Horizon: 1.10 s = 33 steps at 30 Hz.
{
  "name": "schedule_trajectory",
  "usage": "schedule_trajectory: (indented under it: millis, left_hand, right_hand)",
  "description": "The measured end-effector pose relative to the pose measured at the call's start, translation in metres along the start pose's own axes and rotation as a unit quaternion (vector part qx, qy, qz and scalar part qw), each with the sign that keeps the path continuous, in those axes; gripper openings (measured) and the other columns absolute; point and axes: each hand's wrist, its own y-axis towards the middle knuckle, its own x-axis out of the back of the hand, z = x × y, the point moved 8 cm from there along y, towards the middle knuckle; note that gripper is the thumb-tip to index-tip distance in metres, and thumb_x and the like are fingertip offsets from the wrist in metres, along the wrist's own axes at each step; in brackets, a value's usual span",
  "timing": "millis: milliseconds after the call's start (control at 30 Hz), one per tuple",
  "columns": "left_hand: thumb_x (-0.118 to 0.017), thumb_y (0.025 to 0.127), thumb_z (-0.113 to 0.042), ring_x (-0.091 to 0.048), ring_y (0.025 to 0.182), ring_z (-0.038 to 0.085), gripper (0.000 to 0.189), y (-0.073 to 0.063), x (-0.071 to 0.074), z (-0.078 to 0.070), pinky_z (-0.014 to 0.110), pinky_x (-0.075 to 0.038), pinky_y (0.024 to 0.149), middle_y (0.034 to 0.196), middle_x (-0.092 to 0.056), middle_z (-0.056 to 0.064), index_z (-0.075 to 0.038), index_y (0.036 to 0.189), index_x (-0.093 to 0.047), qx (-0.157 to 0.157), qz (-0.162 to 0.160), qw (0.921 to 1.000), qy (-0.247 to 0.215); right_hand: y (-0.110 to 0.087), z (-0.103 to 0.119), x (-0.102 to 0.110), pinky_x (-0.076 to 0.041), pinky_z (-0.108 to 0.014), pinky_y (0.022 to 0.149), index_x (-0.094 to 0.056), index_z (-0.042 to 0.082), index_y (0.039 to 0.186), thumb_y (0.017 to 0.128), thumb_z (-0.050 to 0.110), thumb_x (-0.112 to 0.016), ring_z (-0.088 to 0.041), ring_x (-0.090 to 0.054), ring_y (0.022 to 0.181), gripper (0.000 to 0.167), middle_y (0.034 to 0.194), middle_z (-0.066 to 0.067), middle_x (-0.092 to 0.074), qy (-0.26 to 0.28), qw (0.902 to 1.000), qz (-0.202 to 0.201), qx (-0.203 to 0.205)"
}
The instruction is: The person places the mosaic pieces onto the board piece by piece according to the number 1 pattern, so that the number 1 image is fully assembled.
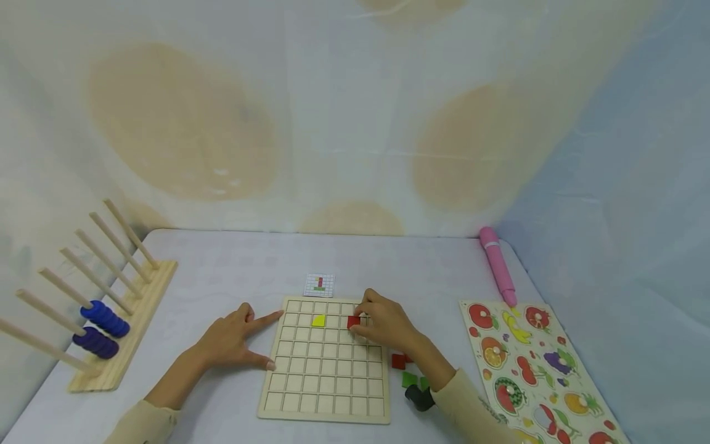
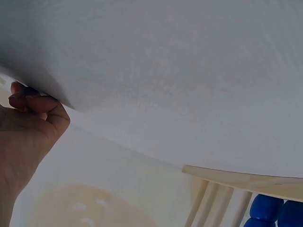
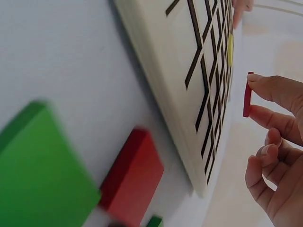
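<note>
A wooden grid board [image 1: 322, 368] lies on the table. My right hand [image 1: 388, 320] pinches a red square tile [image 1: 353, 322] between thumb and fingertips over its upper right cells. In the right wrist view the red tile stands on edge between thumb and finger, apart from the board. A yellow tile [image 1: 318, 320] with one slanted corner sits in an upper cell. At the board's left edge, my left hand [image 1: 230, 339] rests with index finger and thumb spread, their tips touching the rim. A small pattern card [image 1: 318, 285] lies just behind the board.
Right of the board lie loose red tiles [image 1: 398, 361], green tiles [image 1: 409, 379] and a black object [image 1: 420, 398]. Farther right are a fruit puzzle board [image 1: 527, 364] and a pink tube-shaped object [image 1: 498, 265]. A pegged wooden stand [image 1: 138, 308] with blue and purple beads occupies the left.
</note>
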Motion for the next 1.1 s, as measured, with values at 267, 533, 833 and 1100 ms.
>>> schedule_trajectory:
  millis: [267,533,833,1100]
  left_hand:
    - [-0.068,0.058,-0.086,-0.032,0.069,0.013,0.104,0.002,0.000,-0.003,0.027,-0.028,0.059,0.094,-0.036,-0.001,-0.037,0.147,-0.047,-0.003,0.003,1.0000,-0.005]
    - [-0.066,0.058,-0.088,-0.032,0.069,0.012,0.104,0.003,0.000,-0.004,0.028,-0.027,0.061,0.093,-0.035,-0.002,-0.039,0.147,-0.047,-0.001,0.002,1.0000,0.002]
    - [-0.067,0.057,-0.088,-0.033,0.070,0.013,0.104,0.003,0.000,-0.002,0.027,-0.027,0.060,0.094,-0.036,-0.002,-0.039,0.147,-0.047,0.004,0.003,1.0000,0.003]
    - [-0.066,0.057,-0.088,-0.034,0.069,0.012,0.105,0.001,-0.001,0.001,0.025,-0.029,0.058,0.094,-0.037,-0.001,-0.038,0.148,-0.046,-0.001,0.005,1.0000,0.000]
  right_hand:
    - [0.020,0.016,-0.017,-0.041,-0.019,0.062,-0.077,0.010,0.096,0.083,0.030,-0.081,-0.006,-0.045,0.072,0.025,0.089,0.003,-0.051,-0.018,0.9994,0.026,0.012]
    - [0.027,0.022,-0.022,-0.042,-0.019,0.061,-0.077,0.011,0.098,0.083,0.035,-0.080,-0.006,-0.047,0.071,0.028,0.089,0.001,-0.053,-0.059,0.9980,0.016,0.017]
    - [0.029,0.015,-0.029,-0.040,-0.018,0.061,-0.078,0.018,0.102,0.082,0.039,-0.080,-0.005,-0.045,0.071,0.029,0.090,0.004,-0.052,-0.056,0.9981,0.020,-0.019]
    - [0.021,0.021,-0.017,-0.041,-0.018,0.060,-0.076,0.015,0.106,0.081,0.042,-0.081,-0.006,-0.045,0.069,0.037,0.090,0.004,-0.052,-0.047,0.9987,0.012,-0.016]
